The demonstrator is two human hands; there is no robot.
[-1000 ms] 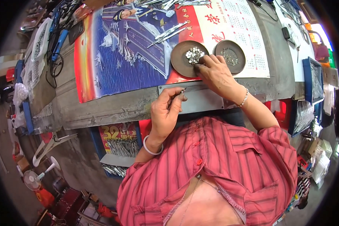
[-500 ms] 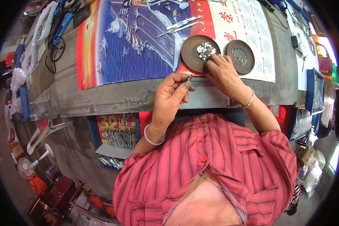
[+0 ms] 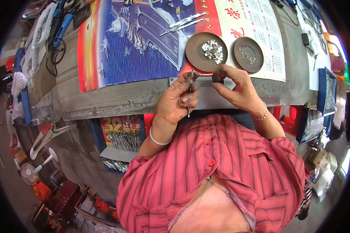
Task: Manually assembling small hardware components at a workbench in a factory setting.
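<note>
Silvery and slim, a metal piece (image 3: 189, 108) stands roughly upright near the centre of the frame, grasped by the left hand (image 3: 175, 101). Beside it, the right hand (image 3: 239, 90) curls thumb toward fingers, its grip impossible to tell. Above, brown dishes (image 3: 196, 46) hold shiny discs (image 3: 213, 51) and thin bits (image 3: 247, 55).

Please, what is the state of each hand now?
Left hand: closed, holding a thin, long, silver metal piece.
Right hand: partly curled; whether it pinches something small cannot be told.
</note>
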